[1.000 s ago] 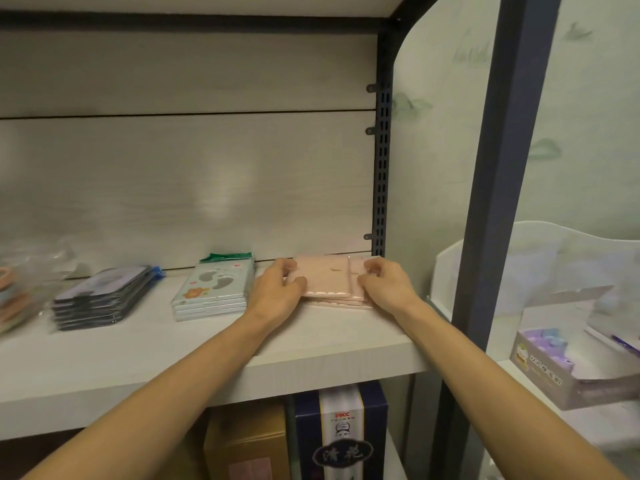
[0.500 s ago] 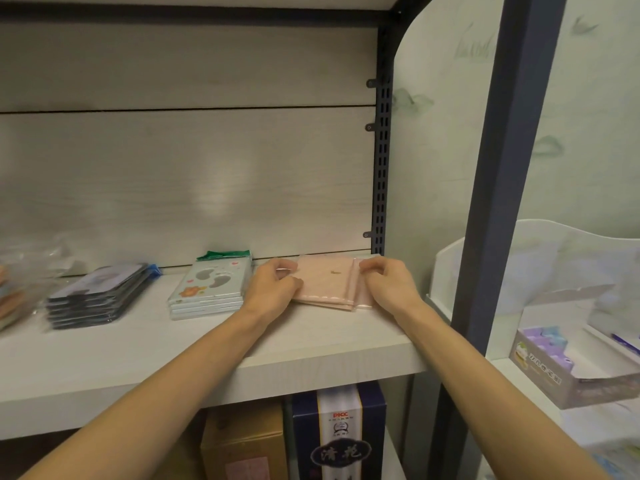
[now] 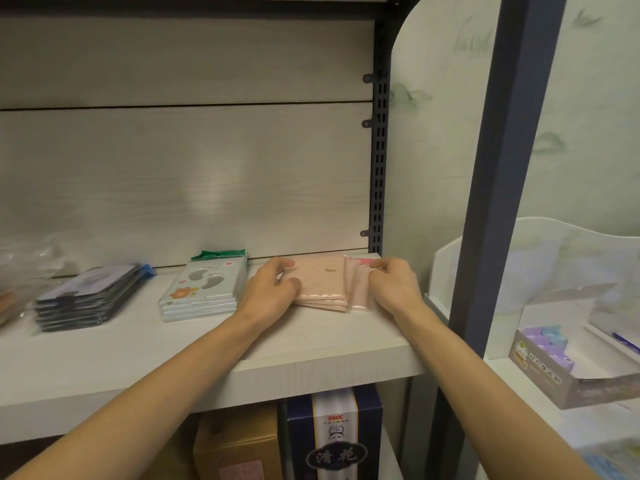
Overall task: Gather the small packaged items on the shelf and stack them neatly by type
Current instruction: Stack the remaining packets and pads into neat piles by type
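Note:
A small stack of flat pink packets [image 3: 323, 285] lies at the right end of the white shelf [image 3: 145, 344], close to the dark upright. My left hand [image 3: 270, 292] grips the stack's left edge, thumb on top. My right hand [image 3: 393, 284] pinches the clear flaps on its right edge. To the left sit a stack of pale green packets with footprint windows [image 3: 204, 289] and a stack of dark packets [image 3: 86, 297].
Clear bags with orange items [image 3: 14, 282] lie at the far left. A slotted dark post [image 3: 379, 161] and a blue-grey upright [image 3: 498, 168] bound the shelf's right side. Boxes [image 3: 332, 438] stand underneath. A display box of small purple items [image 3: 547, 355] sits at right.
Both hands have stayed on the pink stack, which has shifted slightly and looks squarer at its edges. The view has drifted a little.

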{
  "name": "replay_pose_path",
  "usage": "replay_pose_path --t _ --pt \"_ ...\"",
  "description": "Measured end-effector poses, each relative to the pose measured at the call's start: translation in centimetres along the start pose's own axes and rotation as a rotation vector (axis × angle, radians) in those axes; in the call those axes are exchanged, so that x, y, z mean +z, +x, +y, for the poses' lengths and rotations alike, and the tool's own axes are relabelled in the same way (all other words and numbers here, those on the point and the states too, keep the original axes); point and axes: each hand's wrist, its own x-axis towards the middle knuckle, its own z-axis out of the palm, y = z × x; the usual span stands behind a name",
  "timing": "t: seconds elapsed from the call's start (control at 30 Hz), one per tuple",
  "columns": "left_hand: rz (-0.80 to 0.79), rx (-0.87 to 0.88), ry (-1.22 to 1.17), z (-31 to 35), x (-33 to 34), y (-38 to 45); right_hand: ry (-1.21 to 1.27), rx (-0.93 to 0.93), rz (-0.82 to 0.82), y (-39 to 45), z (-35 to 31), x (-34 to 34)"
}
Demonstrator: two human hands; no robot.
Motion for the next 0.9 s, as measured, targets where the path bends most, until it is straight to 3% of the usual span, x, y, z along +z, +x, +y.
replay_pose_path --t 0.17,0.5,0.63,0.77,0.9 --pt "-0.021 -0.023 -0.04 0.6 -0.1 -0.6 0.04 0.024 -0.055 -0.1 -0.3 0.1" --pt "-0.059 -0.126 -0.147 1.4 -0.3 -0.9 0.377 0.065 -0.19 0.0 -0.6 0.4" --pt "-0.067 -0.091 -0.004 2.0 -0.2 -1.9 0.206 0.024 -0.161 -0.3 -0.7 1.1" --pt "-0.107 -0.05 0.159 2.0 0.4 -2.4 -0.286 -0.055 -0.093 -1.1 -1.1 1.6" --pt "-0.064 -0.054 0.09 1.6 -0.2 -1.8 -0.154 -0.076 -0.159 -0.8 -0.9 1.8"
